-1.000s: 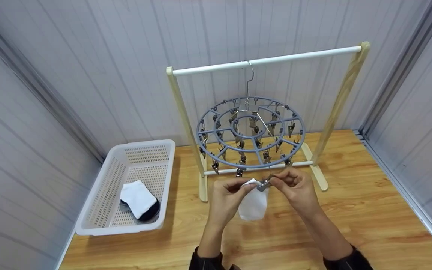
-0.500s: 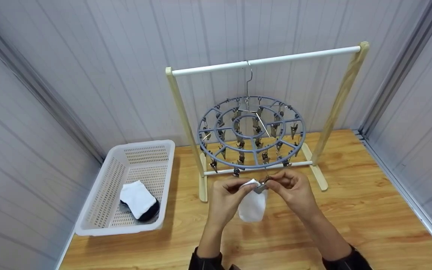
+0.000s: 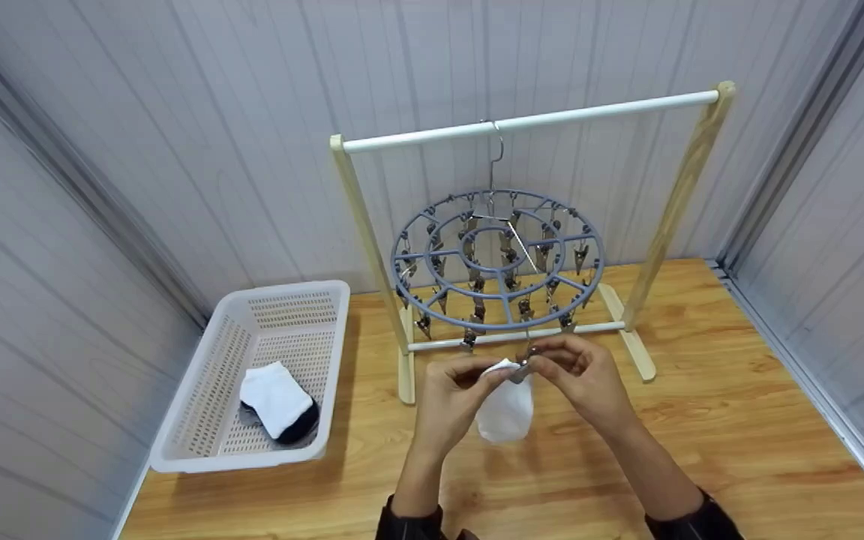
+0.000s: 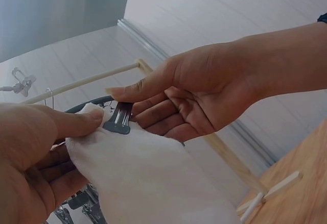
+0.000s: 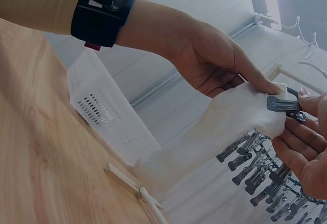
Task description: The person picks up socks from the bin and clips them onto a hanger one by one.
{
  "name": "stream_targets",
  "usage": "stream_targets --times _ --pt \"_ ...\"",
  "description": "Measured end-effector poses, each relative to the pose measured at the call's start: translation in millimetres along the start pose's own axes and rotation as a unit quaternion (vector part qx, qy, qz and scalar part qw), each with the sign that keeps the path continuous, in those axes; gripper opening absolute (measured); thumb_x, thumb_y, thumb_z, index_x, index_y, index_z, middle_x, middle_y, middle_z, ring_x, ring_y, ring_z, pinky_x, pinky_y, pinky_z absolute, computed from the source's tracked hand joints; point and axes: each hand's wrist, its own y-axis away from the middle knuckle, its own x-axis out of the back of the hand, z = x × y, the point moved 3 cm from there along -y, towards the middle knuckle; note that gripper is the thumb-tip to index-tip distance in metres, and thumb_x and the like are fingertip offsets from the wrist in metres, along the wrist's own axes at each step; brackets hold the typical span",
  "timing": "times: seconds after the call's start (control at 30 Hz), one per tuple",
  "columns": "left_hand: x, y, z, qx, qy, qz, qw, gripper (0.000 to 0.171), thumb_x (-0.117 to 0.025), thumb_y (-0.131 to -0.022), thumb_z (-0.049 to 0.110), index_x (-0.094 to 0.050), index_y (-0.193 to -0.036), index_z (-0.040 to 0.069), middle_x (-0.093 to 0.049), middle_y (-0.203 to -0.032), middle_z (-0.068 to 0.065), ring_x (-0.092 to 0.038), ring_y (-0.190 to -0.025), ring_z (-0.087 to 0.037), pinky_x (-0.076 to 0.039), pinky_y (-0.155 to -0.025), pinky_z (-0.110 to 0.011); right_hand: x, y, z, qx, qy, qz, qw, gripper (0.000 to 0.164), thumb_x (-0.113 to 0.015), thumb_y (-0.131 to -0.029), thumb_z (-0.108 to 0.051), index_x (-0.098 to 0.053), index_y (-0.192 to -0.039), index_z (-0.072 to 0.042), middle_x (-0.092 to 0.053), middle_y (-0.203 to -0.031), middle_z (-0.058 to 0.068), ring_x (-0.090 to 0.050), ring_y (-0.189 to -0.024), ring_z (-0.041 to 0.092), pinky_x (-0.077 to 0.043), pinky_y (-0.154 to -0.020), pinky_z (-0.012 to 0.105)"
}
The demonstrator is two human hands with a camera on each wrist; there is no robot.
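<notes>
A white sock (image 3: 507, 414) hangs below my two hands, in front of the round clip hanger (image 3: 508, 298). My left hand (image 3: 447, 397) pinches the sock's top edge between thumb and fingers. With thumb and fingers, my right hand (image 3: 586, 379) pinches the handle end of a metal clip (image 4: 120, 119). In the left wrist view the clip's flat jaws lie over the sock's edge. The right wrist view shows the same clip (image 5: 283, 105) against the white cloth, close beside the left thumb.
The hanger, with several dangling clips, hooks over the white rail (image 3: 544, 120) of a wooden stand (image 3: 676, 202). To the left on the wooden surface (image 3: 762, 420) stands a white perforated basket (image 3: 333, 352), holding a white sock (image 3: 274, 397) on dark ones.
My right hand has moved slightly left with the clip, toward the left hand's fingers. The hanger has swayed and shifted a little left. The left hand stays nearly where it was.
</notes>
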Motion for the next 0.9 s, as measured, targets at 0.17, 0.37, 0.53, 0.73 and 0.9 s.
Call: stream_targets --times 0.17,0.37,0.53,0.73,0.9 --pt "2.6 0.2 -0.5 0.011 -0.007 -0.008 0.9999 0.013 -0.083 -0.092 0.010 -0.083 -0.103 0.003 -0.079 -0.094 -0.007 -0.073 -0.081 -0.013 -0.058 -0.071 -0.025 2.7 -1.2 1.2 -0.010 0.012 0.011 1.000 0.023 -0.072 -0.098 0.003 -0.070 -0.120 0.012 -0.078 -0.109 0.017 -0.078 -0.097 0.022 -0.061 -0.088 0.032" --pt "10.1 -0.6 -1.5 0.014 -0.018 -0.004 0.9997 0.012 -0.083 -0.092 0.012 -0.083 -0.102 0.005 -0.080 -0.094 -0.005 -0.074 -0.082 -0.016 -0.060 -0.072 -0.026 9.5 -3.6 -0.2 -0.011 -0.007 0.015 1.000 0.020 -0.069 -0.101 0.000 -0.072 -0.119 0.007 -0.078 -0.113 0.018 -0.077 -0.102 0.027 -0.059 -0.094 0.038" --pt "15.9 -0.4 -2.2 0.020 -0.021 -0.004 0.9996 0.013 -0.083 -0.093 0.013 -0.083 -0.104 0.006 -0.080 -0.096 -0.005 -0.075 -0.083 -0.018 -0.059 -0.073 -0.027 17.1 -5.2 -2.1 -0.013 -0.005 0.025 1.000 0.020 -0.068 -0.102 0.000 -0.070 -0.118 0.013 -0.078 -0.109 0.021 -0.078 -0.099 0.029 -0.060 -0.092 0.040" --pt "22.5 -0.4 -2.3 0.029 -0.018 -0.002 0.9994 0.012 -0.083 -0.093 0.012 -0.083 -0.104 0.006 -0.080 -0.096 -0.005 -0.073 -0.082 -0.016 -0.056 -0.071 -0.024 25.5 -4.7 -5.9 -0.013 -0.009 0.051 0.999 0.016 -0.067 -0.103 -0.001 -0.071 -0.112 0.012 -0.078 -0.102 0.022 -0.078 -0.093 0.028 -0.061 -0.089 0.041" --pt "26.6 -0.9 -1.6 0.035 -0.030 0.005 0.9989 0.011 -0.084 -0.092 0.013 -0.084 -0.101 0.007 -0.080 -0.093 -0.004 -0.072 -0.079 -0.014 -0.056 -0.069 -0.023 32.3 -5.5 -7.6 0.012 -0.037 0.068 0.997 0.013 -0.065 -0.103 0.004 -0.071 -0.108 0.014 -0.076 -0.098 0.026 -0.078 -0.089 0.033 -0.061 -0.088 0.042"
